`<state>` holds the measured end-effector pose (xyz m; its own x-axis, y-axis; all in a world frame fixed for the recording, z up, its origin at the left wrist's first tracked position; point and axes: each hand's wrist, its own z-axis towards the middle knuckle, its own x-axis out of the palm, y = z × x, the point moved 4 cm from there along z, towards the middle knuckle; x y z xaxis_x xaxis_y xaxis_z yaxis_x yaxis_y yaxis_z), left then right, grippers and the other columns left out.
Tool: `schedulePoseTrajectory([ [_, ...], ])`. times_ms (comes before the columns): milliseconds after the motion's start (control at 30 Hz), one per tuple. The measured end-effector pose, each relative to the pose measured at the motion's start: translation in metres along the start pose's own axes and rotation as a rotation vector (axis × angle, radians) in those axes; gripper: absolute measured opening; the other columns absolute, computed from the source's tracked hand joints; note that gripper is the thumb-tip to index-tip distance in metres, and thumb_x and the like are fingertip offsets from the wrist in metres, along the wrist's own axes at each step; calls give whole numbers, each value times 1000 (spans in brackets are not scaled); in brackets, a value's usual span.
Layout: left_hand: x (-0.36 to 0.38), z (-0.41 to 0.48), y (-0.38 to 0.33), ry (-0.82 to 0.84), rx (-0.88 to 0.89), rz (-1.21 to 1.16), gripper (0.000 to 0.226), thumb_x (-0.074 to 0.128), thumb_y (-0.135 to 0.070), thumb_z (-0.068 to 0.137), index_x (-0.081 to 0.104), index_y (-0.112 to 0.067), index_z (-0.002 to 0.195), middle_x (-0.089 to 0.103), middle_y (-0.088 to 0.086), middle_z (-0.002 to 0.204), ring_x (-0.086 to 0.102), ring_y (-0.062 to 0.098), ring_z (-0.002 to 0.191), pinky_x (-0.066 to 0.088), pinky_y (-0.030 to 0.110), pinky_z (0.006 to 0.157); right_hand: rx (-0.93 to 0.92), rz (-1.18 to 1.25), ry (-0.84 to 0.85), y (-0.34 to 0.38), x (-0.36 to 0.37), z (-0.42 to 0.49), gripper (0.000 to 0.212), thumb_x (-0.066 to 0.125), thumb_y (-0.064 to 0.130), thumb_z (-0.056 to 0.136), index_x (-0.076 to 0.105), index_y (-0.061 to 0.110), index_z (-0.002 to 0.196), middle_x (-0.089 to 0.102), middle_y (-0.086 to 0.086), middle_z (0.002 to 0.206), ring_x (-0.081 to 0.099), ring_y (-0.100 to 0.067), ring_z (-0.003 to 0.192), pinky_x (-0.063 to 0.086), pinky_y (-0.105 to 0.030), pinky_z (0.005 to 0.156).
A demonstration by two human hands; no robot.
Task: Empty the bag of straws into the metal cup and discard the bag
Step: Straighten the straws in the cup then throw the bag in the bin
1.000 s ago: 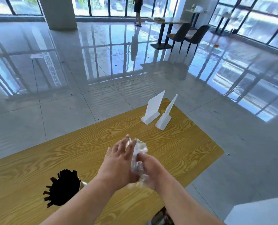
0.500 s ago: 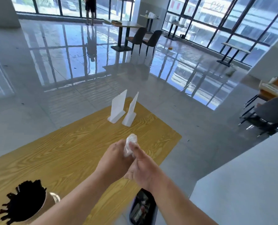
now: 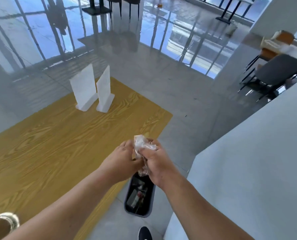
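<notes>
The right hand (image 3: 157, 163) has its grip closed around the crumpled clear bag (image 3: 141, 146), which sticks out above the fist and hangs a little below it. The left hand (image 3: 122, 158) touches the same bag from the other side, its fingers curled against the plastic, so both hands hold one bag between them. No straws are visible inside the bag, so I judge that the emptying is already done. The hands are above the edge of the wooden desk (image 3: 57, 144), and on the floor just beside this edge stands one dark bin (image 3: 138, 196) with some rubbish inside. The bag is almost over it but is not yet dropped, so only the discarding seems to remain. The metal cup is not clearly in view; only a pale rim (image 3: 7, 218) shows at the lower left corner, and I cannot tell what it is. Two white sign holders (image 3: 92, 89) stand upright at the far end of the desk.
</notes>
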<state>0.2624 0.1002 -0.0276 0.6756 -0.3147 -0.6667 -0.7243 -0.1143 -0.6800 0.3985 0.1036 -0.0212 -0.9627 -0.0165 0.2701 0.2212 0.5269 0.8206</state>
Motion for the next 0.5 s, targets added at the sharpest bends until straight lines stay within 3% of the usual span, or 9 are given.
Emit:
schedulePoseTrajectory([
  [100, 26, 18, 15, 118, -30, 62, 97, 56, -95, 72, 37, -42, 152, 46, -13, 154, 46, 12, 142, 43, 36, 110, -14, -109, -125, -16, -40, 21, 33, 61, -4, 93, 64, 22, 113, 68, -5, 81, 62, -14, 58, 48, -29, 49],
  [167, 42, 29, 35, 145, -98, 121, 111, 56, -100, 68, 34, -37, 157, 37, -9, 165, 38, 18, 149, 39, 42, 117, 5, -182, -179, -30, -63, 33, 31, 61, -2, 92, 65, 24, 109, 69, -3, 82, 66, -11, 57, 52, -28, 47],
  [300, 74, 50, 86, 112, -196, 334, 101, 54, -82, 87, 17, -31, 167, 12, 4, 178, 16, 31, 162, 22, 54, 130, 103, -310, -197, -67, -93, 52, 31, 66, 16, 82, 63, 33, 108, 73, -9, 102, 70, -22, 70, 59, -34, 54],
  [400, 96, 56, 128, 128, -331, 375, 102, 42, -88, 87, 5, -38, 168, -9, -2, 178, -6, 29, 164, 9, 67, 128, 146, -379, -212, -98, -109, 63, 32, 69, 21, 75, 60, 36, 102, 72, -8, 101, 69, -20, 69, 58, -31, 51],
  [500, 120, 61, 151, 135, -312, 489, 104, 18, -99, 80, -22, -48, 161, -39, -7, 169, -36, 28, 156, -11, 76, 119, 186, -440, -212, -129, -123, 73, 30, 72, 18, 80, 57, 33, 102, 72, -8, 103, 69, -22, 73, 57, -31, 50],
])
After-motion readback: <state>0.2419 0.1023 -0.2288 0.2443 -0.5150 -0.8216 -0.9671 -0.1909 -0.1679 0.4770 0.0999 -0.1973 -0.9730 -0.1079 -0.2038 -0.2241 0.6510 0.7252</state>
